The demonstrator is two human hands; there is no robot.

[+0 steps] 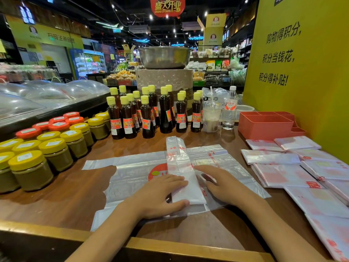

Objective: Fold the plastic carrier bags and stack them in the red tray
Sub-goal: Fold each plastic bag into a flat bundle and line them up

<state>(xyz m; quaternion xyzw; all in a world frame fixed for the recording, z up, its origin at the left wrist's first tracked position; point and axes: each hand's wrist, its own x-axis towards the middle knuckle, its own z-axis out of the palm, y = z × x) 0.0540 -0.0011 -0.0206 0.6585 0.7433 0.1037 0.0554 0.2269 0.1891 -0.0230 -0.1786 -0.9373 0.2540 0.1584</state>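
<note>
— What stands at the back of the wooden counter (62, 193)?

— A cluster of dark sauce bottles (145, 116) with yellow caps (red labels on each), and behind them a metal basin (164, 56) on a stone block (164, 80).

— And to the left?

— Jars with yellow lids (43, 154), then jars with red lids (56, 123) farther back, beside clear dome covers (47, 95).

— On the right?

— A lidded drink cup (211, 118), a water bottle (229, 110), and a yellow signboard (302, 63).
</note>
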